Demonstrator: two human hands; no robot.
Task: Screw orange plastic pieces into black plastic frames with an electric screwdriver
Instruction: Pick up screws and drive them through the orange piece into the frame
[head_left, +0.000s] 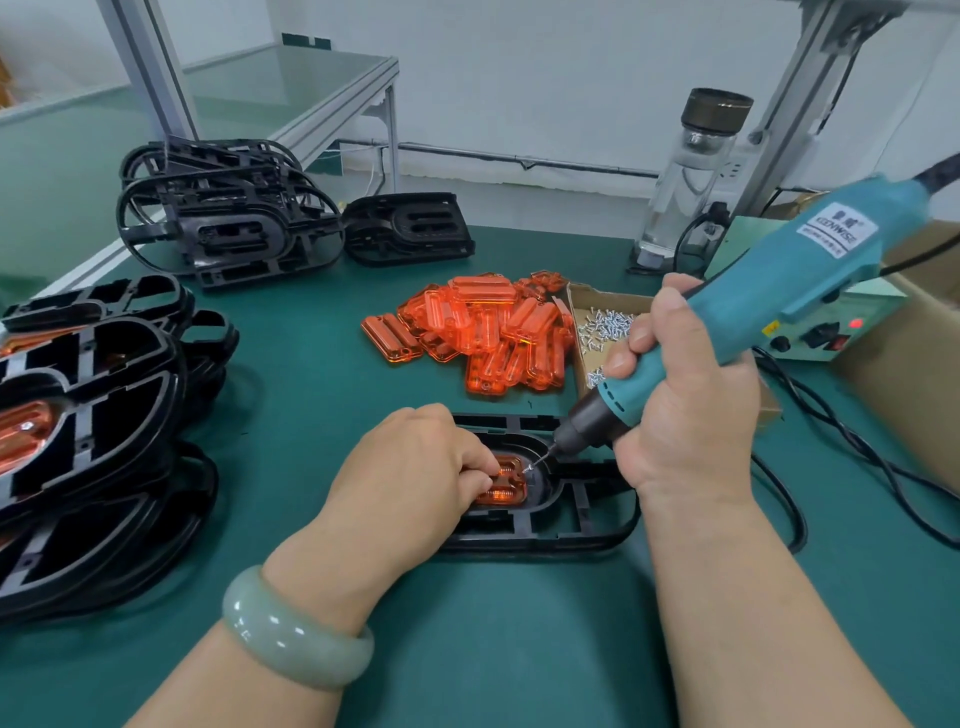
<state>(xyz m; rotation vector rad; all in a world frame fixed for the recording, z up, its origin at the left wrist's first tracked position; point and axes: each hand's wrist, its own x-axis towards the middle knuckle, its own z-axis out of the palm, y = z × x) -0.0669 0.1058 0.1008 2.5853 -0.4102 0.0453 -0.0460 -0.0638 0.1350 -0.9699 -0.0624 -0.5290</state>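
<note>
Head view looks down on a green bench mat where a black plastic frame lies flat in front of the person, between the two forearms. An orange plastic piece sits in the oval pocket at the middle of that frame. The left hand lies over the frame's left part with its fingers curled down, the fingertips pinching the orange plastic piece in its seat. The right hand is wrapped round the lower barrel of a teal electric screwdriver, which leans up and to the right. Its thin bit points down-left and meets a small screw at the right end of the orange plastic piece.

Behind the work, a loose pile of orange pieces lies on the mat, touching a shallow cardboard tray of silver screws just to its right. Farther back stands a stack of bare black frames, with one separate frame beside it. At the left edge a second stack holds frames with orange pieces already fitted. A teal power unit with a red lamp sits behind the right hand, and a clear bottle with a dark cap stands beyond it. A pale green bangle circles the left wrist
</note>
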